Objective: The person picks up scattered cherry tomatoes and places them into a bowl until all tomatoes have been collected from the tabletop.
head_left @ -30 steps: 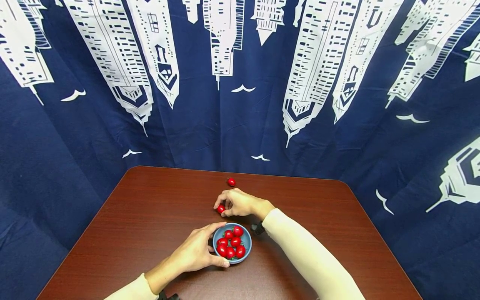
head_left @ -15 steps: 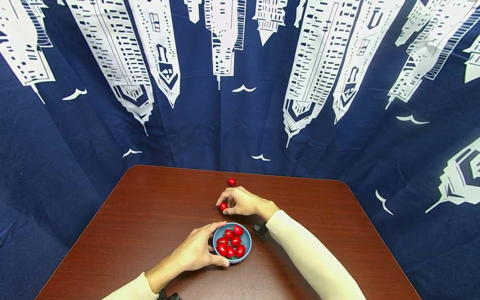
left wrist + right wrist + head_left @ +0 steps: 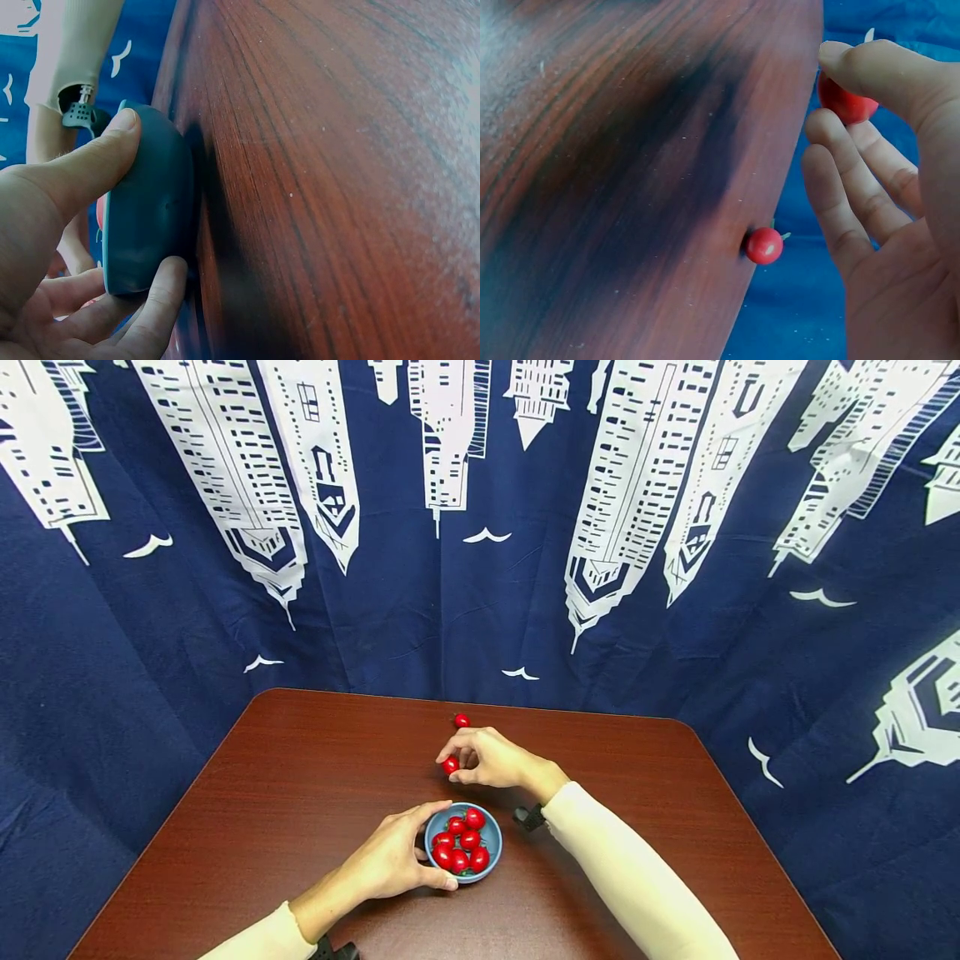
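Observation:
A small blue bowl [image 3: 495, 853] with several cherry tomatoes [image 3: 469, 839] in it stands on the table. My left hand [image 3: 393, 860] grips its left side, thumb at the near rim and fingers round the far side; the left wrist view shows the bowl [image 3: 154, 202] from its outer wall. Beyond the bowl, my right hand [image 3: 495, 758] pinches a single cherry tomato [image 3: 450, 765] between thumb and fingers. In the right wrist view this tomato [image 3: 844, 101] is partly covered by the thumb. Another cherry tomato [image 3: 462, 721] lies near the table's far edge, just past the right hand.
The brown wooden table [image 3: 315, 760] has rounded far corners. Behind it hangs a dark blue curtain [image 3: 390, 610] printed with white buildings and birds. Each wrist carries a black strap device, such as the right wrist mount [image 3: 529, 817].
My right hand has lifted the pinched cherry tomato and shifted slightly away and to the right. The left hand stays on the bowl.

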Available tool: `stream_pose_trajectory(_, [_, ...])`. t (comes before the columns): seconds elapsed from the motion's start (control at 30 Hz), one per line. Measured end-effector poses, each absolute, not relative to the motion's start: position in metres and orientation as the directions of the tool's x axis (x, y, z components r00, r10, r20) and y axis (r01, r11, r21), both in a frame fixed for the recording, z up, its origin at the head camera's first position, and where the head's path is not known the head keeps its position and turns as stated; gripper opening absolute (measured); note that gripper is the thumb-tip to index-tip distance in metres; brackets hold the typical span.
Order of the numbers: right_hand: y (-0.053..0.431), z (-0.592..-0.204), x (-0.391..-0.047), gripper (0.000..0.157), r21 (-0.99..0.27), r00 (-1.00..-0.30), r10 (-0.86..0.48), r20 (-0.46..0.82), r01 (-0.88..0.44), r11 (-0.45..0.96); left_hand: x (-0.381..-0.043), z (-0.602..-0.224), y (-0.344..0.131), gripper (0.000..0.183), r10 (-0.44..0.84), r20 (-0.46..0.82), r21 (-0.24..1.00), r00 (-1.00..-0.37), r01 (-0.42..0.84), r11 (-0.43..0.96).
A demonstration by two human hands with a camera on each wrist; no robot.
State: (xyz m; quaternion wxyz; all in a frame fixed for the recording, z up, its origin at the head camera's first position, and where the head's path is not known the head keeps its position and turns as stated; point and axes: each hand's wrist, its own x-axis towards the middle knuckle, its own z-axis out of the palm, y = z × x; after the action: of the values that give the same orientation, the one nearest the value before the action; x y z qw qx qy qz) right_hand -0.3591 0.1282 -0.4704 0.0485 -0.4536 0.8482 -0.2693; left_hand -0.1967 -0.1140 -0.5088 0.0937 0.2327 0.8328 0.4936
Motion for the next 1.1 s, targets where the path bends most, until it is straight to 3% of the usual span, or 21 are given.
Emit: stream_pose_trajectory(1.1, [0.163, -0.444, -0.299, 0.034, -0.464, -0.489, -0.803, 0.341, -0.830, 0.308, -0.196, -0.509, -0.111, 0.110, 0.482, 0.075, 0.877, -0.873, 0.288, 0.385])
